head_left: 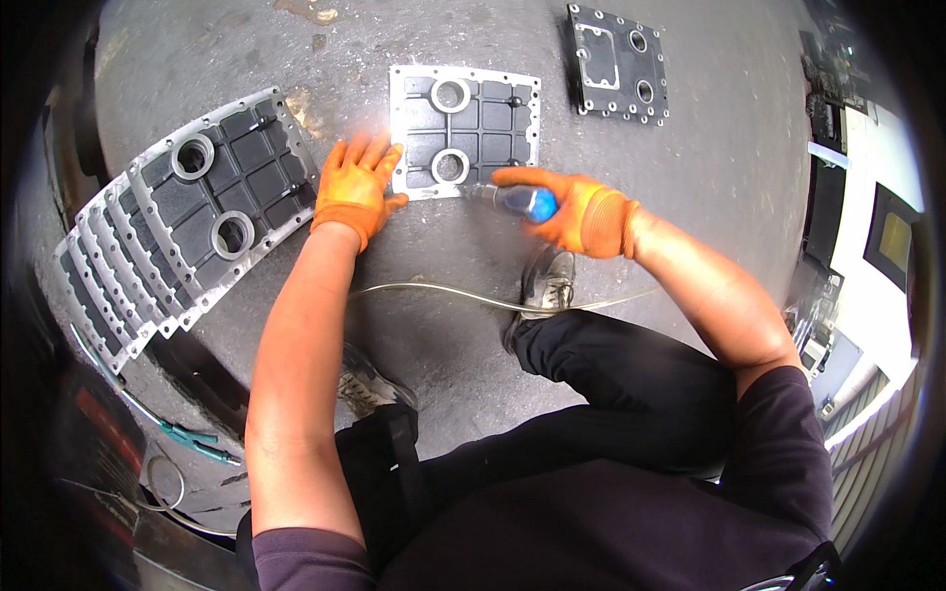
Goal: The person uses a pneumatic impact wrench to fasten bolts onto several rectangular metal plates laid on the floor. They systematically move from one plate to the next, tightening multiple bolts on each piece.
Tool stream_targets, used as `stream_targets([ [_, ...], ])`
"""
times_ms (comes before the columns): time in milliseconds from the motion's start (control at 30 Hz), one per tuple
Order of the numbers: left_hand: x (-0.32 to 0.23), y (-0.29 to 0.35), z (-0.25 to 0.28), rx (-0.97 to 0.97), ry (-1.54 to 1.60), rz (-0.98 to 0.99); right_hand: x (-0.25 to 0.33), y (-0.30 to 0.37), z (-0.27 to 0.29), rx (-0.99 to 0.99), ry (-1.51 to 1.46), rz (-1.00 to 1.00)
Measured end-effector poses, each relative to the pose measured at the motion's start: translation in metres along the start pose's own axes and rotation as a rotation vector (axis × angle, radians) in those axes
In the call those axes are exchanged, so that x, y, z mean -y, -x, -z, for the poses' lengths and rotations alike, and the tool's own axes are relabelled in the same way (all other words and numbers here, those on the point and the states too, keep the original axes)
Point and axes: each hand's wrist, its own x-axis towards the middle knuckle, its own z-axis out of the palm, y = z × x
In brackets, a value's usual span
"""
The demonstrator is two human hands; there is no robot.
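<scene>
no lettering seems legible in this view.

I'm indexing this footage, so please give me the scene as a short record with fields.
Left hand: orange-gloved, fingers spread, at the left edge of the middle plate
Right hand: orange-gloved, gripping a blue-ended tool, blurred, near the plate's near edge
Middle plate: dark, ribbed, pale-rimmed, two round openings
Left side: overlapping row of similar plates
Far right: dark cover plate
Floor: grey, pale hose across it
</scene>
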Motion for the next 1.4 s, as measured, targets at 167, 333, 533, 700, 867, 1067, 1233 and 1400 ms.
stream_targets([
  [167,0.002,-0.002,-0.004,-0.028,0.025,-0.015,0.011,0.003,0.017,-0.019,-0.067,-0.15],
  [333,0.002,-0.002,-0.004,-0.019,0.023,-0.013,-0.001,0.006,0.006,-0.041,0.106,-0.004],
  [533,0.006,0.001,-0.011,-0.053,0.05,-0.031,-0.006,0.011,0.002,-0.088,0.079,0.103],
  [700,0.002,-0.001,-0.003,-0.029,0.052,-0.01,-0.019,0.007,-0.002,-0.073,0.129,0.138],
  [867,0.001,-0.001,-0.008,-0.027,0.056,-0.007,-0.007,0.004,0.0,-0.044,0.097,0.021],
  [1067,0.0,-0.001,0.0,0.002,0.022,-0.012,0.001,-0.006,-0.005,-0.004,0.144,-0.001],
  [1233,-0.007,0.011,0.002,-0.043,0.119,0.122,0.006,-0.005,-0.01,-0.017,0.221,0.001],
  [1400,-0.021,0.024,0.001,-0.004,0.083,0.145,0.015,0.014,-0.021,-0.059,0.049,-0.015],
])
